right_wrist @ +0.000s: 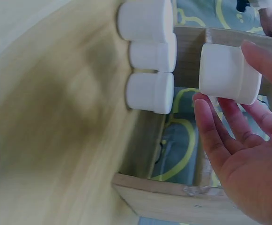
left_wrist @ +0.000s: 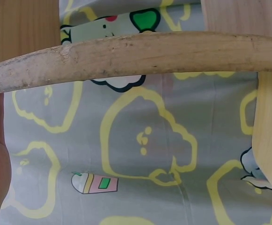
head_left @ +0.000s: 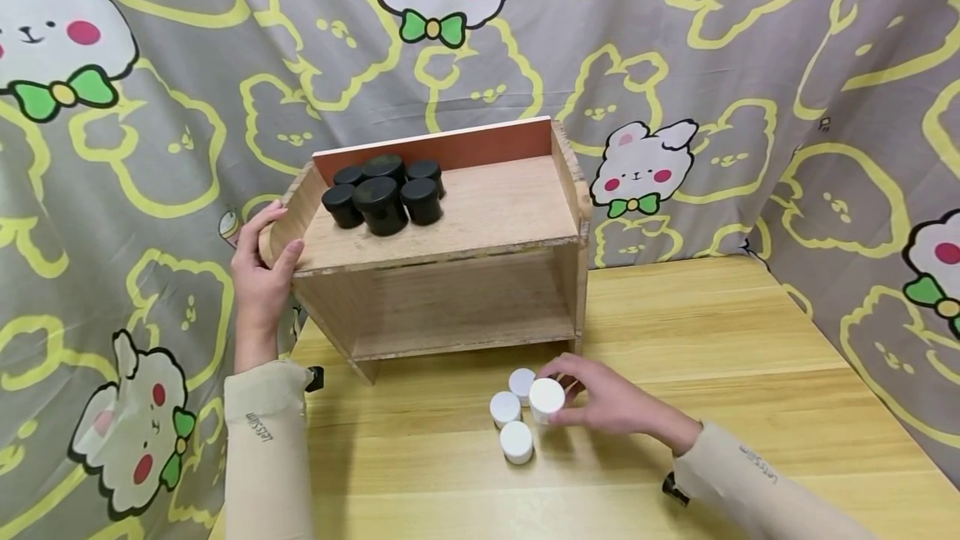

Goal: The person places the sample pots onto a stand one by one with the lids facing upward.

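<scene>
A white lidded jar [right_wrist: 229, 74] is pinched between the thumb and fingers of my right hand [head_left: 607, 400], raised off the table in the right wrist view. Beside it, three more white jars [head_left: 516, 442] stand close together on the table. My left hand [head_left: 262, 269] grips the left side panel of a small wooden shelf [head_left: 495, 202], its thumb over the inner face. In the left wrist view the panel's curved edge [left_wrist: 140, 56] crosses the frame, with part of the hand at the left. Several black lidded jars [head_left: 380, 205] cluster on the shelf's upper board, toward its left end.
The shelf stands at the back of a wood-grain table [head_left: 675, 332], and its lower compartment [head_left: 472, 302] faces me. A grey patterned curtain [head_left: 480, 65] hangs behind and along both sides. Both forearms wear light sleeves [head_left: 266, 448].
</scene>
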